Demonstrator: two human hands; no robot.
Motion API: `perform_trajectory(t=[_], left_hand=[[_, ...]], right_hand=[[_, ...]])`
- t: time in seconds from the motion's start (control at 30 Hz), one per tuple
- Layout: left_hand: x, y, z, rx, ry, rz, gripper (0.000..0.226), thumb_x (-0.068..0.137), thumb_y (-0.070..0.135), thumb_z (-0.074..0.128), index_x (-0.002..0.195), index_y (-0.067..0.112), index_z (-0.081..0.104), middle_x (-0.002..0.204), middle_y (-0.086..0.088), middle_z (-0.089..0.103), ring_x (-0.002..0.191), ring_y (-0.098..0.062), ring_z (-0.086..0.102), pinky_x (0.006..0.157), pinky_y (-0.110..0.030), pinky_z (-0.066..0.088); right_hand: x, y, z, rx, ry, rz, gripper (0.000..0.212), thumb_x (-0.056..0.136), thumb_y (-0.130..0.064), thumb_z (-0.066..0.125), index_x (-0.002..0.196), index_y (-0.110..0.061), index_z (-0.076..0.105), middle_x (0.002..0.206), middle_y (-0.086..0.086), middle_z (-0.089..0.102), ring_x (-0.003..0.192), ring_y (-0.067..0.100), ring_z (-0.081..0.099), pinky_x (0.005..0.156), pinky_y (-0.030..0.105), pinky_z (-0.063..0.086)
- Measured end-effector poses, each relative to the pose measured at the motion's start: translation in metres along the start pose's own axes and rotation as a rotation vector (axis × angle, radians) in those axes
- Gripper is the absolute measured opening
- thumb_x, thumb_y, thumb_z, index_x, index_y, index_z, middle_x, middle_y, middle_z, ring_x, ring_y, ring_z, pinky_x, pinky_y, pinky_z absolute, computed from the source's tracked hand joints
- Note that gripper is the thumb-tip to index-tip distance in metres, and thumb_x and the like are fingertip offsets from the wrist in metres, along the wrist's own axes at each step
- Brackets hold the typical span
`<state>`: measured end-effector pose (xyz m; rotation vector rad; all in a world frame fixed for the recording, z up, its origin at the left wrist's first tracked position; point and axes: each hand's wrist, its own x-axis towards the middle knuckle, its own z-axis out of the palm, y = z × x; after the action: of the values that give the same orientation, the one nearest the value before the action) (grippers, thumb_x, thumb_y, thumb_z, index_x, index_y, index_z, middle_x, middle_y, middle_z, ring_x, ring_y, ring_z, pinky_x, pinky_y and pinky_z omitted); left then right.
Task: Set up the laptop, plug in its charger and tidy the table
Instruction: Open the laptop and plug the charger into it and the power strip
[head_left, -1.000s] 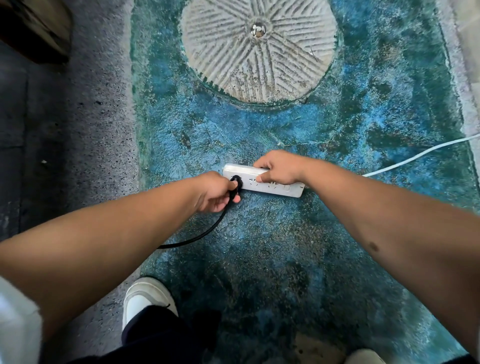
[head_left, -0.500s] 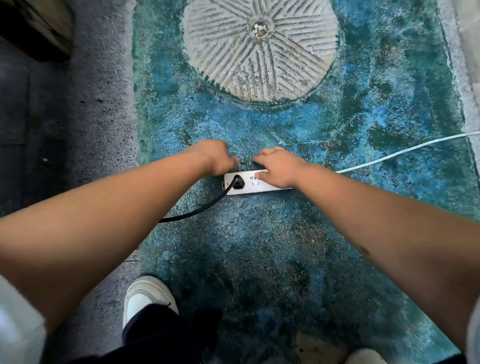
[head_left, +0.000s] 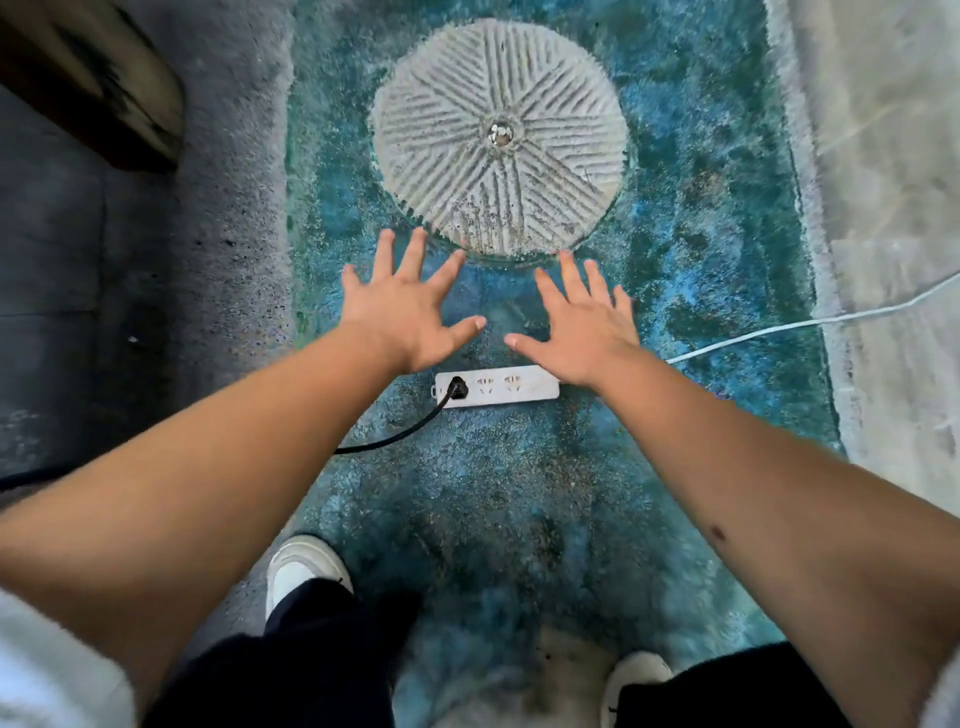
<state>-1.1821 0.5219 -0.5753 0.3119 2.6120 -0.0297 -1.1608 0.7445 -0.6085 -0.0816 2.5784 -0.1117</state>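
while both arms reach forward and down from the bottom corners, a shaggy blue-green rug (head_left: 675, 208) fills most of the view, with a grey border along its left and right edges. beyond the left border lies dark grey floor (head_left: 52, 260). near the top of the rug sits a pale round patch (head_left: 498, 135) with ridges running out from a small shiny centre.

the left hand (head_left: 405, 306) hovers palm down with its fingers straight and spread wide apart, holding nothing; its fingertips come close to the patch's lower edge. the right hand (head_left: 582, 322) lies the same way just beside it, fingers straight and fanned, empty, its wrist covering the right end of the power strip (head_left: 514, 387). the two thumbs point toward each other with a small gap between them.

the white strip lies flat on the rug just below both hands. a black plug (head_left: 456, 388) sits in its leftmost socket, and a black cable (head_left: 395, 439) curves from it down and left until it passes under the left forearm. two free sockets show to the plug's right. a white cord (head_left: 779, 327) runs from the strip's right side off toward the right edge.

two white shoes (head_left: 301, 566) and dark trousers (head_left: 311, 670) show at the bottom.
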Motion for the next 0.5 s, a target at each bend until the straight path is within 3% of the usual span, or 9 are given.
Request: perform_trajectory(t=[0.33,0.5], left_hand=[[-0.163,0.022,-0.198,-0.02,-0.074,0.016,0.094,0.072,0.089,0.005,0.153,0.044,-0.005,0.166,-0.003,-0.006,0.151,-0.033,-0.007,0.114,-0.065,0.012],[-0.234,0.032,-0.315,-0.016,-0.035,0.01,0.098,0.069,0.09,0.002,0.154,0.041,-0.002,0.166,-0.004,-0.005,0.152,-0.033,-0.005,0.116,-0.062,0.014]], right_hand=[[-0.174,0.002,-0.213,0.067,-0.032,0.07,0.115,0.061,-0.098,0.006,0.155,-0.033,-0.001,0.163,-0.002,-0.019,0.151,0.027,-0.01,0.117,0.058,0.002],[-0.259,-0.003,-0.33,0.081,-0.013,0.048,0.109,0.066,-0.095,0.014,0.155,-0.034,0.0,0.164,-0.002,-0.017,0.152,0.025,-0.008,0.117,0.059,0.004]])
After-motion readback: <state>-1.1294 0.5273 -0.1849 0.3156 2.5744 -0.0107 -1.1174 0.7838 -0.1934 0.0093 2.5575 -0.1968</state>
